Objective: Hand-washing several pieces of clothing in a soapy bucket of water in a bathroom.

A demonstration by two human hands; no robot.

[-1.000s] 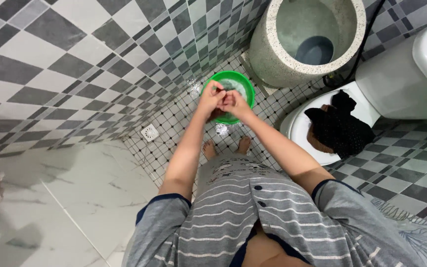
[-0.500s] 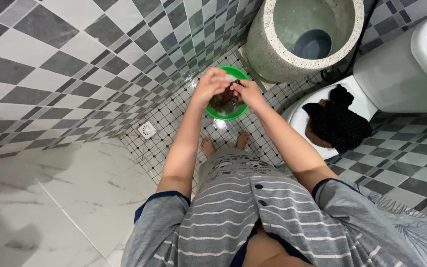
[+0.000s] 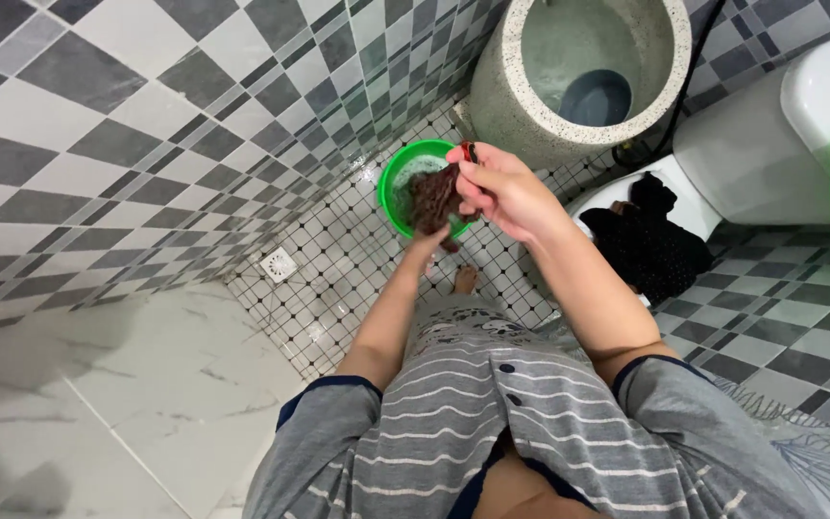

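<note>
The right hand (image 3: 503, 192) pinches the top of a wet brown cloth (image 3: 434, 200), lifted over the green basin (image 3: 393, 183) on the floor just beyond. The left hand (image 3: 431, 240) sits below, mostly hidden behind the cloth; its grip cannot be told. Keeping the cloth above the basin would likely catch the drips while it is wrung firmly downward.

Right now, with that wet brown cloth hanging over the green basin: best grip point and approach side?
Probably the bunched top end, where the right hand already pinches the brown cloth. It hangs limp and tapers downward towards the green basin, so the gathered top is the firmest part. Come from above and the person's right; the left hand sits under the lower end, blocking that side.
</note>
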